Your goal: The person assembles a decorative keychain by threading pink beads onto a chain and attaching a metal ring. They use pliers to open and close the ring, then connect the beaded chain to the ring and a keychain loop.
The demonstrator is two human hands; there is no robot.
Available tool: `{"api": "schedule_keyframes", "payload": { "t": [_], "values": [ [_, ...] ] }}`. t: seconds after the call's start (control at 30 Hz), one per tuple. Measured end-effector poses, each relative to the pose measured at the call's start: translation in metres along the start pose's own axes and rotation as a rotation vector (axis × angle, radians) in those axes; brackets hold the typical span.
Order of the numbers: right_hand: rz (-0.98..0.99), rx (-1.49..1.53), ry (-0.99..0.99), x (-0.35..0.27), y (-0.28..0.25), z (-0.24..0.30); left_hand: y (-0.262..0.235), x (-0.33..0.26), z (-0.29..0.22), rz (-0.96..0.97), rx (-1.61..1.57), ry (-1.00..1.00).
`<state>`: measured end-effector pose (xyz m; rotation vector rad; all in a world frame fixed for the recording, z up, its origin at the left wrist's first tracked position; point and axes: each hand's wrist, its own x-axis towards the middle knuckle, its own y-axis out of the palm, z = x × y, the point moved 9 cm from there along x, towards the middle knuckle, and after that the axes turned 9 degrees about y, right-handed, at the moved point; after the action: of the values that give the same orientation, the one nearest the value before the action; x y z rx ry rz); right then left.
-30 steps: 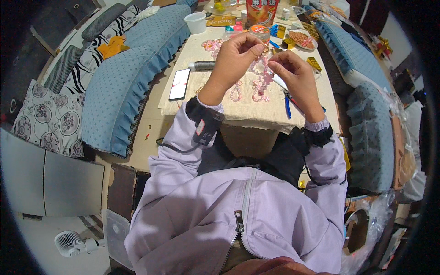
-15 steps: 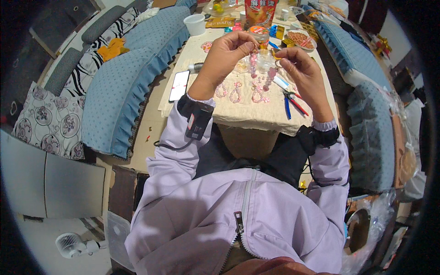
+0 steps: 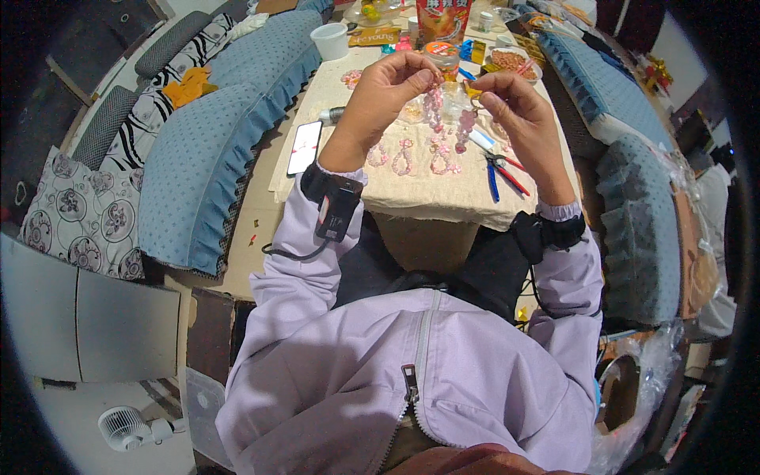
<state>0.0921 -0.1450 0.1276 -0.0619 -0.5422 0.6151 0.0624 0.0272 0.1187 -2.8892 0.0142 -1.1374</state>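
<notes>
Bent inward above the cream cloth-covered table point(image 3: 443, 198), left hand point(image 3: 386, 96) and right hand point(image 3: 522, 115) each pinch a dangling pink-beaded strand point(image 3: 433, 112).

Here, sofas point(image 3: 214, 119) flank the table point(image 3: 451, 198) left and right — and over it, beaded strands point(image 3: 434, 113) hang from the left hand point(image 3: 388, 99) and the right hand point(image 3: 522, 111). Nearer in, bead loops point(image 3: 403, 161) lie between phone point(image 3: 305, 148) at left and pliers point(image 3: 501, 176) at right. Beyond the hands — a jar point(image 3: 441, 52), a packet point(image 3: 443, 24) behind it, a tub point(image 3: 330, 43) leftward, a bowl point(image 3: 539, 73) rightward.
</notes>
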Motion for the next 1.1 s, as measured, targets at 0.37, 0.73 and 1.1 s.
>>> {"api": "schedule_keyframes", "payload": {
  "t": [0.37, 0.73, 1.1],
  "values": [
    [-0.037, -0.078, 0.012, 0.002, -0.002, 0.004, 0.001, -0.001, 0.000, 0.037, -0.097, -0.053],
    [0.014, -0.006, -0.002, 0.003, -0.001, -0.001, 0.002, -0.006, 0.009, 0.040, -0.160, -0.108],
    [0.025, 0.089, 0.065, 0.003, 0.004, -0.012, 0.006, -0.008, 0.013, 0.006, -0.062, -0.111]
  ]
}}
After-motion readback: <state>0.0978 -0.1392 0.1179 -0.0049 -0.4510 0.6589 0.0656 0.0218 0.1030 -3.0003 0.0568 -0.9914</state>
